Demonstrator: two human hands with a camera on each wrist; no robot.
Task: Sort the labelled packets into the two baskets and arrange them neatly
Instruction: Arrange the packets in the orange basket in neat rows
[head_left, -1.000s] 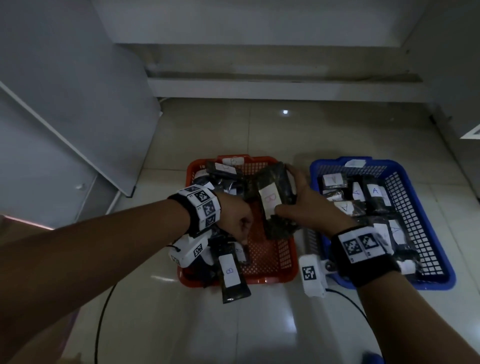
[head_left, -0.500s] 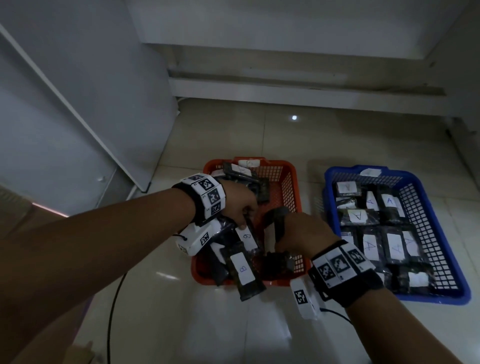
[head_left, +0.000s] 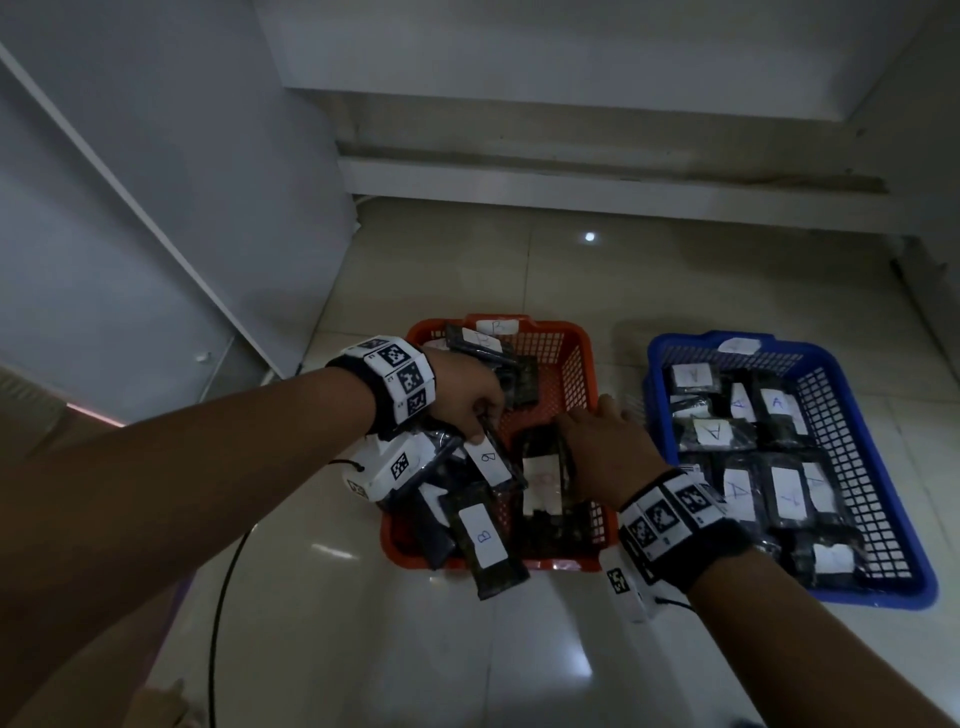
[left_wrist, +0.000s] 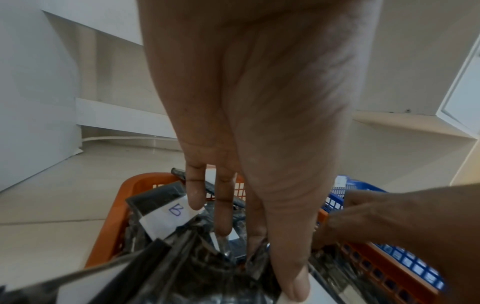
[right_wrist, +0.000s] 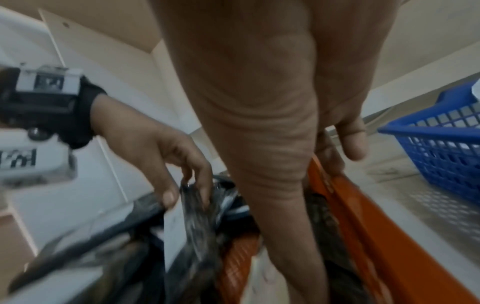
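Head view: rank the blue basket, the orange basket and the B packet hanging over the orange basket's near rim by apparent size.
1. blue basket, slightly the largest
2. orange basket, close behind and partly hidden by both hands, so the top two are unsure
3. B packet, clearly the smallest

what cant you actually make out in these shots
- Letter on the packet under the right hand: head view, too faint and dim to read.
- Tag on the blue basket: head view, too small and blurred.
- Right hand's fingertips: right wrist view, motion blur and the palm hide them.
- Packets low in the red basket: covered by the left hand and its bunch of packets.
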